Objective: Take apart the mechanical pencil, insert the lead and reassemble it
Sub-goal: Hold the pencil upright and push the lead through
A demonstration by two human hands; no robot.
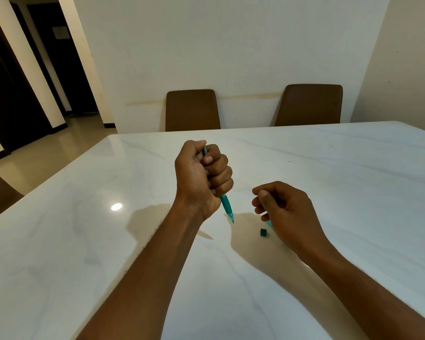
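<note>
1. Mechanical pencil (225, 201) stands nearly upright in the fisted left hand (203, 177), tip down above the tabletop (84, 241).
2. Right hand (284, 209) is loosely curled, thumb against forefinger; whether it pinches a lead, I cannot tell.
3. Steady the barrel and feed any lead straight, since it likely snaps easily.
4. Teal barrel, clear tip; a small dark green cap (263, 232) lies beside the right hand.

The small cap (263, 232) lies on the counter (353, 168), right of the pencil (227, 207); two chairs (192, 110) stand behind.
</note>
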